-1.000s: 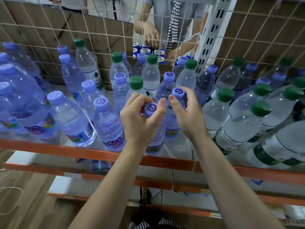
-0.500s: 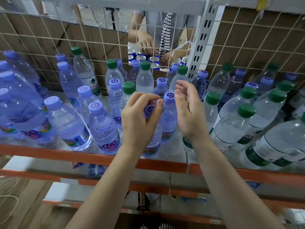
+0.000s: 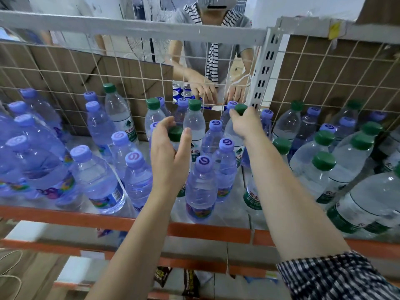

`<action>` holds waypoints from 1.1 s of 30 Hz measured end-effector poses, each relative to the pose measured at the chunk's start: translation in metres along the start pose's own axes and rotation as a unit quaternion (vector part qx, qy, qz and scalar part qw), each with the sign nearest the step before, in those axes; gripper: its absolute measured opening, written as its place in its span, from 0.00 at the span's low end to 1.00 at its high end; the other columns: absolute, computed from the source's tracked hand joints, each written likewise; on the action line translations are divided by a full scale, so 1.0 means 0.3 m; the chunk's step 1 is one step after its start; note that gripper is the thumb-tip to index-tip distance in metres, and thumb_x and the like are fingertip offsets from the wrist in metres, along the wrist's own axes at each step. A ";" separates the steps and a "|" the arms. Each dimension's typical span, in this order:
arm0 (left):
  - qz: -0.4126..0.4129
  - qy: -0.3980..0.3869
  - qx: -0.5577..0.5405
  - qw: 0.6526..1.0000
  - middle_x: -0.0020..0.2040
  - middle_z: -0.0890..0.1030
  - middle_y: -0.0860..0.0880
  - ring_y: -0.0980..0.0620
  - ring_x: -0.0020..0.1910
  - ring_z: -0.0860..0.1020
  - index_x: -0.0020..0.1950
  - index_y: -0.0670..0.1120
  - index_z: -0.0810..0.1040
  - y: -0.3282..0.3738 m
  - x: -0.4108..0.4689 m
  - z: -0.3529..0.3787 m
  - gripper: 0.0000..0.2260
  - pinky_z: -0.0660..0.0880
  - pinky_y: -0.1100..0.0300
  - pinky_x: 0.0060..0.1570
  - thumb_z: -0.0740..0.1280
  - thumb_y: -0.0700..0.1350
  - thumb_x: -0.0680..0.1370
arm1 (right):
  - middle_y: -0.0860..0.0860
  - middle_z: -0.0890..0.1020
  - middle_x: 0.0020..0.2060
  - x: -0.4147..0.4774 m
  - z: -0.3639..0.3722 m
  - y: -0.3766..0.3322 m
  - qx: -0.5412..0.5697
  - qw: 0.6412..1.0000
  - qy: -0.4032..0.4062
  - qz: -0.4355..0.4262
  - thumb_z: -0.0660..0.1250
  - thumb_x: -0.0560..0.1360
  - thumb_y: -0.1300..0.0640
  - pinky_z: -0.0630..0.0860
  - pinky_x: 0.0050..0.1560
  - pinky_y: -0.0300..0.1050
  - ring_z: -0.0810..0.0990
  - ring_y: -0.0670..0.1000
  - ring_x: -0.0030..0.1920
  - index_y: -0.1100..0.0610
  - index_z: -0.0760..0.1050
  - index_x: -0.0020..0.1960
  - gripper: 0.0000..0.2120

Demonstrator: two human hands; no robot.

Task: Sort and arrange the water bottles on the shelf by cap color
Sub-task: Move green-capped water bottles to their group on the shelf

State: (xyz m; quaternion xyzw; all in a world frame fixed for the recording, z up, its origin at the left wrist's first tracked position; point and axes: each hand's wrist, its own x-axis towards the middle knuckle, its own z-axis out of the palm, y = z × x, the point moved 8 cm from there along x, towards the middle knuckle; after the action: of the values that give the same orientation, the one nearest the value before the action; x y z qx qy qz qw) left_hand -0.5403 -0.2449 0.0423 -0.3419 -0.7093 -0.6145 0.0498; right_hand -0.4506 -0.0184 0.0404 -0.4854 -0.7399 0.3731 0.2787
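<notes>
Orange steel edges the shelf, which is backed by wire mesh. Purple-capped bottles crowd its left and centre. Green-capped bottles cluster at the right, and a few of both sorts stand mixed in the middle. The left hand curls round the green cap of the mid-shelf bottle, fingers and thumb on either side. The right hand, close to the mesh, grips the upright rear bottle at its green cap.
</notes>
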 end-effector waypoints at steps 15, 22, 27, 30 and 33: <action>0.035 0.007 -0.009 0.999 0.40 0.78 0.53 0.58 0.39 0.73 0.48 0.45 0.75 0.029 0.119 -0.007 0.13 0.67 0.65 0.40 0.61 0.55 0.80 | 0.51 0.78 0.50 -0.074 -0.176 -0.183 0.150 0.968 0.120 -0.164 0.64 0.80 0.53 0.64 0.46 0.36 0.76 0.52 0.51 0.63 0.72 0.60 0.15; 0.155 0.085 0.005 0.984 0.32 0.75 0.60 0.66 0.34 0.72 0.41 0.52 0.71 0.358 0.220 -0.089 0.13 0.65 0.72 0.37 0.58 0.58 0.80 | 0.45 0.79 0.47 -0.207 -0.366 -0.374 0.167 0.929 0.105 -0.313 0.63 0.81 0.51 0.70 0.62 0.44 0.76 0.48 0.55 0.59 0.73 0.57 0.12; 0.202 0.103 0.015 0.974 0.32 0.76 0.69 0.66 0.33 0.74 0.38 0.59 0.68 0.523 0.187 -0.129 0.12 0.65 0.74 0.37 0.59 0.57 0.80 | 0.43 0.80 0.45 -0.320 -0.450 -0.404 0.134 0.915 0.107 -0.366 0.60 0.80 0.44 0.70 0.65 0.58 0.76 0.58 0.61 0.46 0.71 0.49 0.07; 0.227 0.109 0.029 0.967 0.32 0.78 0.62 0.61 0.32 0.74 0.37 0.57 0.69 0.567 0.116 -0.146 0.12 0.66 0.70 0.35 0.59 0.58 0.80 | 0.49 0.81 0.41 -0.387 -0.483 -0.389 0.179 0.902 0.091 -0.383 0.61 0.81 0.47 0.75 0.45 0.41 0.80 0.51 0.43 0.53 0.73 0.50 0.10; 0.227 0.116 0.035 0.966 0.32 0.78 0.51 0.54 0.32 0.73 0.40 0.49 0.73 0.572 0.035 -0.174 0.16 0.69 0.60 0.37 0.59 0.59 0.80 | 0.52 0.81 0.40 -0.451 -0.500 -0.344 0.198 0.898 0.084 -0.384 0.60 0.81 0.48 0.73 0.37 0.39 0.79 0.47 0.37 0.47 0.72 0.45 0.07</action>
State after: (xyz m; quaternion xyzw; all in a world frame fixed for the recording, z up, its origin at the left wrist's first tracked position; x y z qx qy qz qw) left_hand -0.4727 -0.2858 0.2035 -0.4183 -0.6233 -0.5975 0.2820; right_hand -0.3363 -0.1273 0.2034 -0.1276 -0.7537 0.3335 0.5518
